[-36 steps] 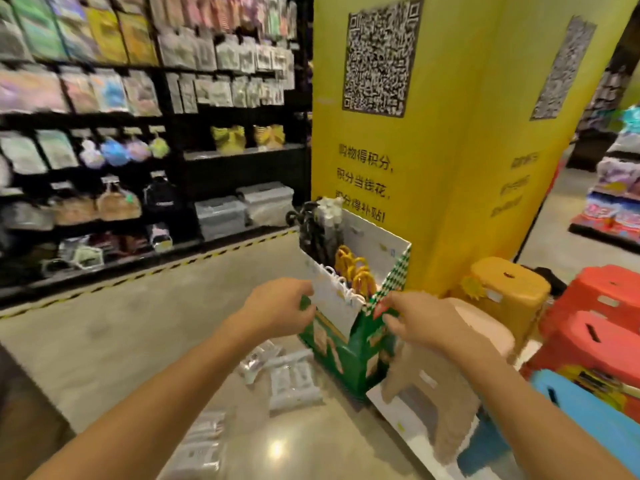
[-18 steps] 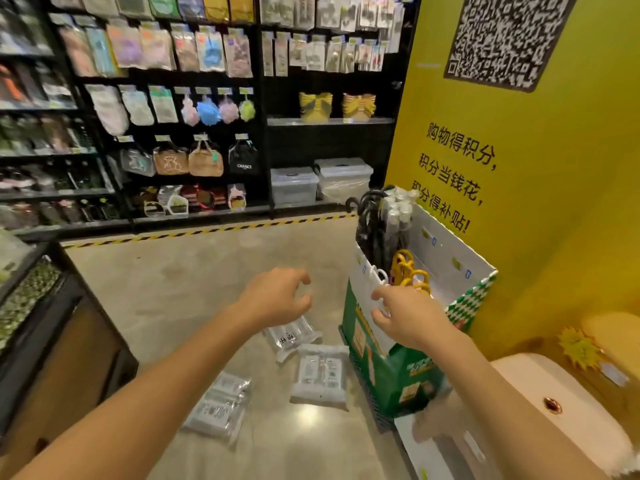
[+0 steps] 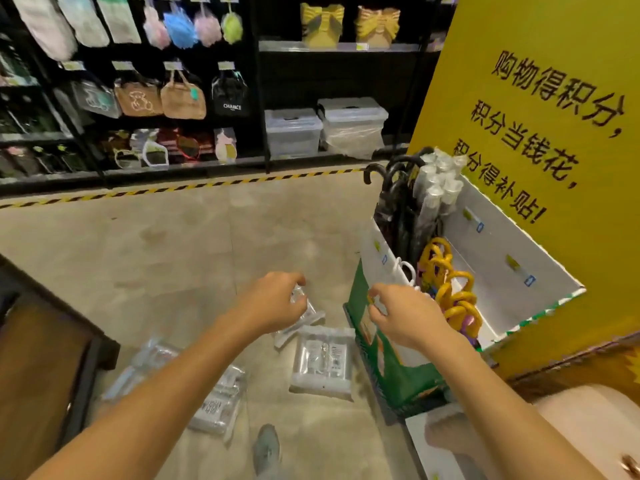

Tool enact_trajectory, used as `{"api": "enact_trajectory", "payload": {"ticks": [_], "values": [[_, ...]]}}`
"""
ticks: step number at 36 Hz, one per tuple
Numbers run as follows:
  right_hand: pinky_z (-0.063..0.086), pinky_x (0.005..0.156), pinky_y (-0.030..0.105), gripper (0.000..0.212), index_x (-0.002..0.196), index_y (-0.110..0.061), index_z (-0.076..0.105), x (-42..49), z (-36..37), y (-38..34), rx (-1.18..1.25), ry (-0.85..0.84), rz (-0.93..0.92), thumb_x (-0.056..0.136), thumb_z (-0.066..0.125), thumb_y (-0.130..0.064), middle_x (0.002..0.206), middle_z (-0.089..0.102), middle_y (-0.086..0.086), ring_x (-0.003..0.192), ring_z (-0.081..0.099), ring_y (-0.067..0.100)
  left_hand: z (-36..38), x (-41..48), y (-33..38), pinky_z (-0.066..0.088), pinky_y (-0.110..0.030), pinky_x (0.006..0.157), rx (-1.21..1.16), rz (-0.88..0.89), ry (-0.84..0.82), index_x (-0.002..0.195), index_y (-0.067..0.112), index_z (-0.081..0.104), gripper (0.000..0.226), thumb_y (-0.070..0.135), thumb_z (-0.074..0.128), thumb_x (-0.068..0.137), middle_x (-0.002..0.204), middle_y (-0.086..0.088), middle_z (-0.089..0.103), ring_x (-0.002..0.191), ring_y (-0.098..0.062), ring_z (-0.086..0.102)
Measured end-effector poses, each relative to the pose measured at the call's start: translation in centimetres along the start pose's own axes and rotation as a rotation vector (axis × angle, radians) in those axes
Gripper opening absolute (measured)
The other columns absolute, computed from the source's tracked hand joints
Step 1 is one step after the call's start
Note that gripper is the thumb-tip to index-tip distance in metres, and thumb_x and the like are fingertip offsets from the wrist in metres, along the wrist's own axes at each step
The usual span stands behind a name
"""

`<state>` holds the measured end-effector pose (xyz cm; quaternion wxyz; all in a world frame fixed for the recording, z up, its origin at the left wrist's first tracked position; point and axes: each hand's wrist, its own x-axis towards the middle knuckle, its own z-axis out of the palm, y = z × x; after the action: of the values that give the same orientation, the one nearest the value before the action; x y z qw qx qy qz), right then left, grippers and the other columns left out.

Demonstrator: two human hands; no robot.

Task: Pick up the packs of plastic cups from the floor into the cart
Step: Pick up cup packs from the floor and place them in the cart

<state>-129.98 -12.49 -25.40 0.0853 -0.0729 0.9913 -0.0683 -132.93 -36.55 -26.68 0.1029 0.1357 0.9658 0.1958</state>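
Reaching down for a first pick: four packs of cups (image 3: 322, 362) lying flat on the floor (image 3: 173, 258) beside the green box (image 3: 398, 375), left grip (image 3: 273, 306) loosely curled and empty above the farthest one, right grip (image 3: 405, 313) curled at the box front, holding anything or not impossible to tell. Calls next for stooping lower and closing round one soft wrap, then turning to the cart, not surely in view. Against half a second ago, little changed: view tipped further down, a shoe (image 3: 266, 448) now showing, grips nearly where they were.

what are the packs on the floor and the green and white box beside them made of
Clear wrapped packs of cups: thin transparent plastic film, glossy, creased with glints. Green and white display box: likely printed cardboard, thin flat walls, matte.
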Motion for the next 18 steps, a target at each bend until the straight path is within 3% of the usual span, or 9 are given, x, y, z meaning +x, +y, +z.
{"api": "enact_trajectory", "payload": {"ticks": [3, 7, 10, 14, 18], "values": [[0.054, 0.074, 0.040, 0.036, 0.131, -0.026, 0.051, 4.9, 2.9, 0.3, 0.065, -0.032, 0.047, 0.099, 0.042, -0.039, 0.116, 0.065, 0.001, 0.101, 0.062, 0.026, 1.6, 4.3, -3.2, 0.049, -0.035, 0.091, -0.074, -0.006, -0.007, 0.129, 0.022, 0.056, 0.038, 0.031, 0.051, 0.092, 0.126, 0.001, 0.062, 0.111, -0.018, 0.059], [0.054, 0.077, 0.041, 0.043, 0.140, -0.029, 0.043, 10.9, 7.9, 1.0, 0.142, -0.093, 0.112, 0.098, 0.042, -0.039, 0.124, 0.062, 0.002, 0.106, 0.062, 0.027, 5.2, 10.0, -8.0, 0.049, -0.039, 0.095, -0.125, -0.023, -0.062, 0.136, 0.030, 0.049, 0.049, 0.038, 0.049, 0.088, 0.132, 0.004, 0.059, 0.116, -0.016, 0.058], [0.054, 0.078, 0.044, 0.044, 0.140, -0.029, 0.043, 15.3, 12.6, 2.3, 0.185, -0.135, 0.155, 0.097, 0.044, -0.039, 0.126, 0.060, 0.005, 0.105, 0.062, 0.030, 8.9, 14.3, -11.3, 0.051, -0.040, 0.089, -0.111, -0.058, -0.074, 0.139, 0.027, 0.046, 0.049, 0.037, 0.051, 0.091, 0.128, 0.000, 0.058, 0.117, -0.020, 0.056], [0.043, 0.067, 0.038, 0.038, 0.133, -0.022, 0.048, 19.9, 20.0, 4.5, 0.190, -0.193, 0.232, 0.097, 0.048, -0.032, 0.118, 0.062, 0.010, 0.102, 0.061, 0.034, 15.5, 18.8, -15.6, 0.050, -0.036, 0.085, -0.137, -0.103, -0.140, 0.140, 0.028, 0.043, 0.050, 0.037, 0.051, 0.091, 0.128, -0.003, 0.058, 0.113, -0.020, 0.059], [0.052, 0.080, 0.042, 0.043, 0.138, -0.025, 0.049, 24.1, 28.9, 7.2, 0.233, -0.236, 0.315, 0.095, 0.049, -0.030, 0.121, 0.065, 0.008, 0.107, 0.062, 0.033, 24.3, 23.1, -20.1, 0.049, -0.036, 0.086, -0.160, -0.158, -0.193, 0.144, 0.029, 0.039, 0.054, 0.035, 0.053, 0.092, 0.129, -0.005, 0.056, 0.114, -0.024, 0.057]]}}
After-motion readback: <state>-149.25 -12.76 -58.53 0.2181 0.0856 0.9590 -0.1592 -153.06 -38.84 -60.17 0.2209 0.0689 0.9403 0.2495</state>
